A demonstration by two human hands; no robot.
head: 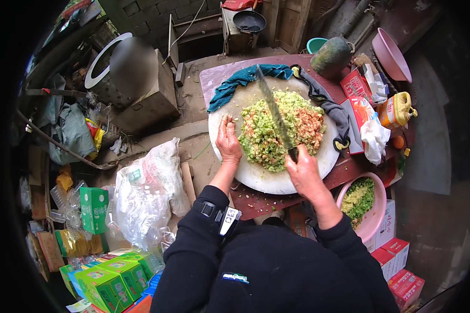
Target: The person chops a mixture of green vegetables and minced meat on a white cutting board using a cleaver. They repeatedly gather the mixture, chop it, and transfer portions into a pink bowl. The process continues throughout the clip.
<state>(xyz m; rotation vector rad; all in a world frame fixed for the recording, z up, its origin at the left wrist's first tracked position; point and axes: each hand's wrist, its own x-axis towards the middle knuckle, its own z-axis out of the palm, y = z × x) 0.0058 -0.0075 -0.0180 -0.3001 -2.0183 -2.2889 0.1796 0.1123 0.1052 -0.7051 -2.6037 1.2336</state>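
Observation:
My right hand [306,172] grips the dark handle of a long-bladed knife [275,109]. The blade, coated with green bits, lies across a pile of chopped green vegetable and reddish minced filling [274,133]. Beneath the pile is a round white chopping board [264,184] on a red table [254,203]. My left hand [228,143] rests at the board's left edge with its fingers together, holding nothing that I can see. A teal cloth [235,84] and a grey cloth [333,111] curve along the board's far and right edges.
Right of the board stand a green gourd-like vegetable [331,56], a tissue box [354,125] and a yellow pump bottle [395,110]. A pink basin [378,211] with chopped greens sits lower right. White sacks [152,176] and green cartons [109,277] lie at the left.

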